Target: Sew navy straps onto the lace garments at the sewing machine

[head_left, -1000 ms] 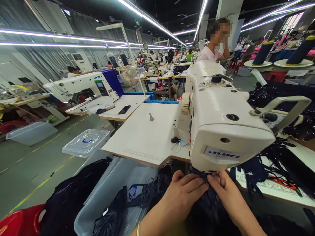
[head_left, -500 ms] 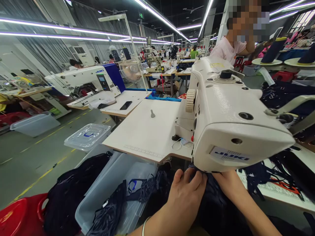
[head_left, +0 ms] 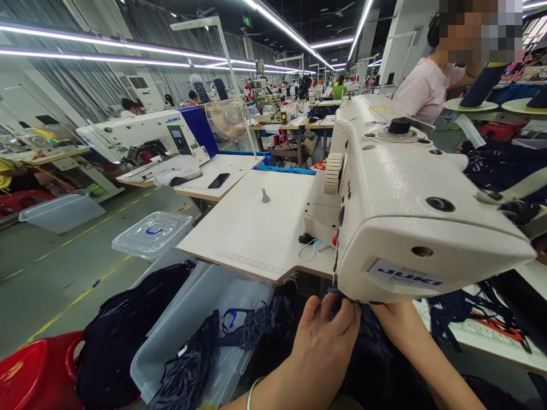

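A white sewing machine (head_left: 410, 228) marked JUKI stands before me, its head tilted in view over my hands. Beneath its end, my left hand (head_left: 327, 344) has its fingers curled and closed on dark navy fabric (head_left: 376, 353). A small bit of the fabric shows just past those fingertips. My right hand (head_left: 397, 322) reaches under the machine head from the right, beside the same fabric; its fingers are hidden by the head. The fabric hangs down between my forearms into my lap. The needle area is out of sight.
A white table (head_left: 248, 222) extends left of the machine. Below it, a clear plastic bin (head_left: 149, 353) holds navy straps (head_left: 188, 364). A red stool (head_left: 38, 364) and a dark fabric pile (head_left: 115, 336) lie left. A person in a pink shirt (head_left: 427, 85) is behind the machine.
The person in pink has shifted to the right. The machine appears slightly farther right in view. My hands stay nearly in place, with slightly more fabric visible beyond my left fingertips.
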The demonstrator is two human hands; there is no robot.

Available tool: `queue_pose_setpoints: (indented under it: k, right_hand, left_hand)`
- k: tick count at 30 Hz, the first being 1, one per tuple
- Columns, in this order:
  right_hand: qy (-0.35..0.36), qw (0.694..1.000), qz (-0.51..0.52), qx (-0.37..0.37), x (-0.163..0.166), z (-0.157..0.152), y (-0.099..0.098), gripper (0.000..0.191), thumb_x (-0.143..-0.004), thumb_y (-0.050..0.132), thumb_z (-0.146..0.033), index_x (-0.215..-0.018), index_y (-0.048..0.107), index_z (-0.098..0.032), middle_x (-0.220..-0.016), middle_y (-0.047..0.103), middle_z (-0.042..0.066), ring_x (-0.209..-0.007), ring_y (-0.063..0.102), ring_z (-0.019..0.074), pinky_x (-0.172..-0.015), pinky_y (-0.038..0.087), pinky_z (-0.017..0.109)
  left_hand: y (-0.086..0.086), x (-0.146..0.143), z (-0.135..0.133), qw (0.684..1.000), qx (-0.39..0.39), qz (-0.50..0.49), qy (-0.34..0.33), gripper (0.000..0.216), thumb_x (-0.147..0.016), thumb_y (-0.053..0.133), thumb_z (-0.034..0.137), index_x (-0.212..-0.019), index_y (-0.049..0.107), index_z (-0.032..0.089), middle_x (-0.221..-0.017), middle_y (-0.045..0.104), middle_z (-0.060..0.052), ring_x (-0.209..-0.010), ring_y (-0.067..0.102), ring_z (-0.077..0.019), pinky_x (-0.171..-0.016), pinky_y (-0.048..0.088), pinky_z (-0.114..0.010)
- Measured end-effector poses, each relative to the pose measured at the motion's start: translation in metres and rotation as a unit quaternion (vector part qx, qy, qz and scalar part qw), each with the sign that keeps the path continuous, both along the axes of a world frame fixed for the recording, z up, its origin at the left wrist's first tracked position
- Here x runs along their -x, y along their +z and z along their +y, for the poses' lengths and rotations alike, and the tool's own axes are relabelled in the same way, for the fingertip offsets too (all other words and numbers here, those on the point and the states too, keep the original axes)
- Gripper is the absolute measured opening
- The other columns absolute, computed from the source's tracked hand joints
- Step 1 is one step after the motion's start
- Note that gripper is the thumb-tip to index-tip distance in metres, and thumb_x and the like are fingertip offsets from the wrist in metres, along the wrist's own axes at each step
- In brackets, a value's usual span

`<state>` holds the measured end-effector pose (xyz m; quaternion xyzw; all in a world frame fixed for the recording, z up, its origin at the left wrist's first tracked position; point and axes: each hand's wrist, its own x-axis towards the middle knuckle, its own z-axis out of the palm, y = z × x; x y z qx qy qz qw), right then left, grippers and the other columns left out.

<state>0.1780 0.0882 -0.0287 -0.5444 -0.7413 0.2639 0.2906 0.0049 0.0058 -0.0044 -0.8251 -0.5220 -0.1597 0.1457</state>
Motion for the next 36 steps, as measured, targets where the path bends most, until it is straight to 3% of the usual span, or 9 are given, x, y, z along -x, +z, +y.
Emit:
queue_pose_setpoints:
  k: [7,13,20,26,30,33,36]
  right_hand:
    - [0.048,0.999,0.002,-0.017,-0.005,0.005,-0.004,0.044,-0.083,0.045,-0.040,-0.111,0.071,-0.019,-0.115,0.071,0.012,-0.117,0.059,0.0332,-0.092,0.052,0.039]
    - [0.003,0.999,-0.007,-0.034,0.003,0.000,-0.001,0.039,-0.082,0.043,-0.036,-0.101,0.073,-0.019,-0.106,0.074,0.013,-0.111,0.063,0.0347,-0.091,0.052,0.043]
    - [0.002,1.000,0.008,-0.002,0.003,-0.001,-0.002,0.043,-0.084,0.040,-0.039,-0.104,0.071,-0.016,-0.112,0.071,0.016,-0.114,0.061,0.0355,-0.086,0.053,0.041]
    - [-0.006,0.999,0.036,0.033,0.003,-0.002,-0.002,0.036,-0.082,0.041,-0.041,-0.087,0.071,-0.020,-0.086,0.075,0.014,-0.095,0.068,0.0345,-0.076,0.052,0.039]
    - [-0.014,0.998,0.045,0.040,0.002,-0.002,-0.004,0.034,-0.082,0.041,-0.043,-0.078,0.067,-0.022,-0.077,0.074,0.012,-0.088,0.069,0.0342,-0.073,0.052,0.039]
    - [-0.018,0.997,0.054,0.046,-0.001,-0.004,-0.004,0.034,-0.086,0.041,-0.044,-0.082,0.066,-0.021,-0.073,0.071,0.009,-0.086,0.068,0.0323,-0.074,0.051,0.039]
    - [-0.006,0.994,0.098,0.055,-0.004,-0.009,-0.005,0.035,-0.090,0.041,-0.047,-0.093,0.064,-0.021,-0.086,0.070,0.009,-0.090,0.065,0.0283,-0.078,0.051,0.037]
  left_hand:
    - [0.002,0.002,-0.002,1.000,0.014,0.002,0.003,0.030,-0.097,0.044,0.021,-0.126,0.054,0.020,-0.115,0.060,0.000,-0.109,0.050,-0.0183,-0.090,0.033,-0.034]
    - [-0.001,0.005,-0.001,1.000,0.011,0.000,0.004,0.031,-0.099,0.042,0.020,-0.127,0.053,0.021,-0.118,0.061,0.001,-0.112,0.050,-0.0156,-0.092,0.034,-0.032]
    - [-0.001,0.008,0.000,0.999,0.029,-0.028,-0.008,0.033,-0.096,0.044,0.017,-0.128,0.052,0.021,-0.119,0.062,0.002,-0.112,0.052,-0.0164,-0.093,0.034,-0.034]
    - [0.015,0.006,-0.008,0.991,0.103,-0.081,-0.037,0.047,-0.094,0.044,0.038,-0.137,0.044,0.019,-0.133,0.056,-0.002,-0.122,0.046,-0.0237,-0.101,0.029,-0.040]
    - [0.016,0.004,-0.011,0.989,0.112,-0.088,-0.035,0.054,-0.095,0.039,0.050,-0.140,0.042,0.020,-0.137,0.053,-0.002,-0.125,0.043,-0.0253,-0.104,0.027,-0.041]
    - [0.013,0.003,-0.010,0.991,0.113,-0.058,-0.034,0.050,-0.097,0.039,0.045,-0.141,0.040,0.020,-0.137,0.053,-0.001,-0.126,0.043,-0.0243,-0.103,0.027,-0.040]
    - [0.010,0.003,-0.010,0.994,0.095,-0.029,-0.034,0.049,-0.096,0.044,0.040,-0.140,0.041,0.019,-0.134,0.055,-0.001,-0.124,0.044,-0.0238,-0.101,0.030,-0.039]
